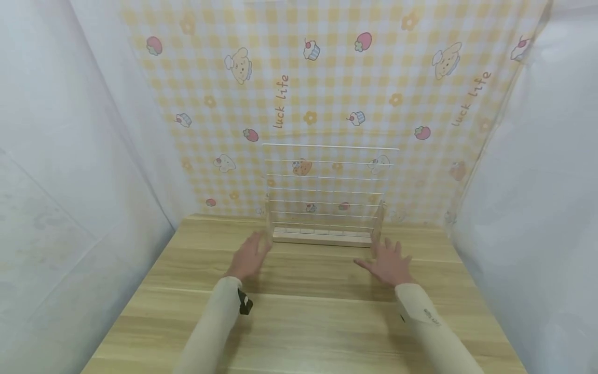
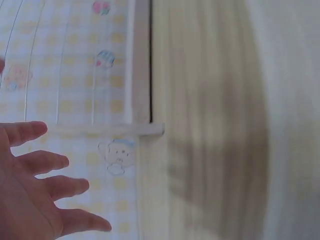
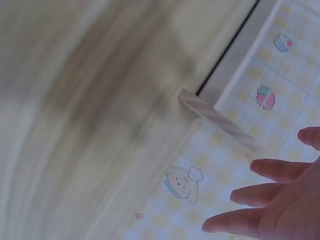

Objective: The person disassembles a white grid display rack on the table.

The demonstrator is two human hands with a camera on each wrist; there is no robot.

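A rack with a white wire grid [image 1: 330, 147] and a pale wooden base [image 1: 322, 239] stands upright at the back of the table. Beside its left wooden end, my left hand [image 1: 247, 257] hovers with fingers spread. My right hand [image 1: 389, 264] is spread likewise near the right wooden end. Nothing is held in either hand. In the left wrist view, the left fingers [image 2: 67, 186] extend near the rack's end piece [image 2: 150, 129]. The right wrist view has the right fingers [image 3: 260, 195] near the other end piece [image 3: 215, 118]. Whether any fingertip touches the wood, I cannot tell.
The wood-grain table [image 1: 299, 322] stretches in front of the rack. Behind it hangs a yellow checked cloth [image 1: 336, 78] with cartoon prints. White sheets close off the left side [image 1: 84, 156] and the right side [image 1: 537, 182].
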